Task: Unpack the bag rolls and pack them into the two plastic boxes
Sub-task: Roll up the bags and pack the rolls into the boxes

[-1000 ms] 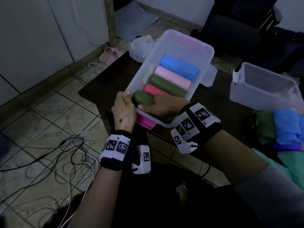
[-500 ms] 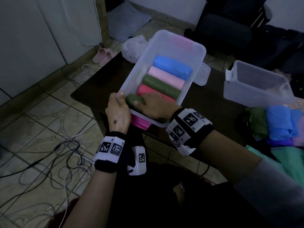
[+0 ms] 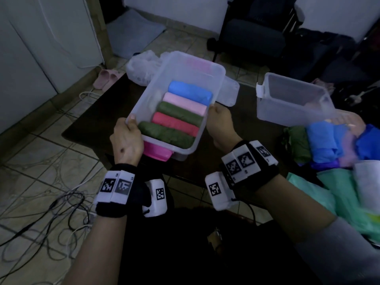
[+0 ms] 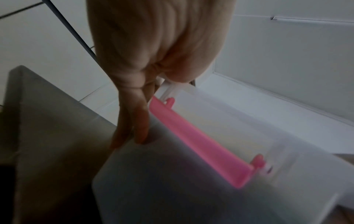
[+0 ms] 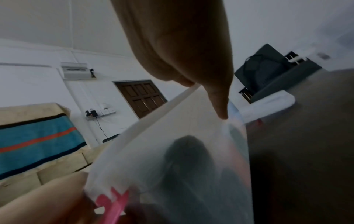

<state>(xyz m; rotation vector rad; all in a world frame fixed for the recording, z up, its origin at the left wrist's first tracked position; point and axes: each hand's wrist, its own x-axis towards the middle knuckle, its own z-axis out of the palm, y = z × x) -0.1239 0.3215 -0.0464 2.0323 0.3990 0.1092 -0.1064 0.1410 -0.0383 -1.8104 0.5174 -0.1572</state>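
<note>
— What do the hands hold over the dark worktop (image 3: 236,128)?

— Both grip the near plastic box (image 3: 186,65): the left hand (image 3: 126,140) at its left corner, thumb over the rim and fingers (image 4: 140,121) down the wall by the pink latch (image 4: 199,142); the right hand (image 3: 221,124) pinching the right rim.

— And the rolls?

— Five lie side by side inside: blue roll (image 3: 190,93), pink roll (image 3: 184,104), green roll (image 3: 180,115), red roll (image 3: 174,125), second green roll (image 3: 165,134) nearest. More loose rolls (image 3: 329,142) are heaped right, beside the second box (image 3: 292,99).
</note>
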